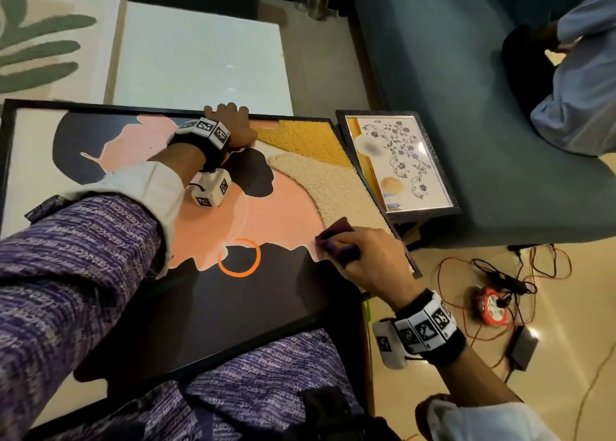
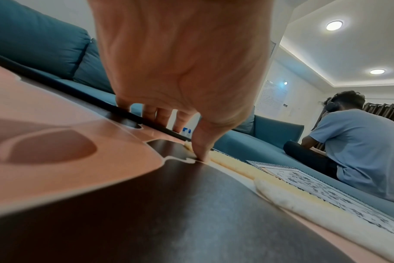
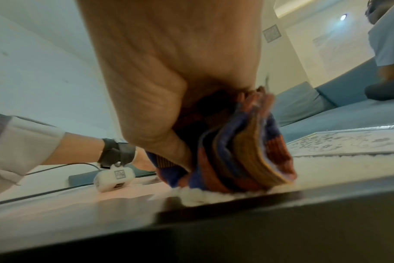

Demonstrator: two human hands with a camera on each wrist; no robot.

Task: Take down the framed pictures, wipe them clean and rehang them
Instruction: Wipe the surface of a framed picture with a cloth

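Observation:
A large black-framed abstract picture [image 1: 283, 214] in pink, dark and tufted cream lies flat across my lap. My left hand [image 1: 233, 123] grips its far frame edge, fingers curled over the rim [image 2: 133, 115] and thumb pressed on the face. My right hand [image 1: 353, 254] holds a folded purple and orange cloth [image 1: 333, 237] against the picture near its right edge, seen bunched in the right wrist view as the cloth [image 3: 236, 156]. A smaller black-framed floral picture [image 1: 400, 163] lies on the sofa beside the big frame.
A white low table [image 1: 200, 57] stands ahead, with a leaf-print canvas [image 1: 40, 40] at the left. A blue sofa [image 1: 450, 73] runs along the right, where another person [image 1: 580, 83] sits. An orange cable reel [image 1: 493, 307] and loose wires lie on the floor at right.

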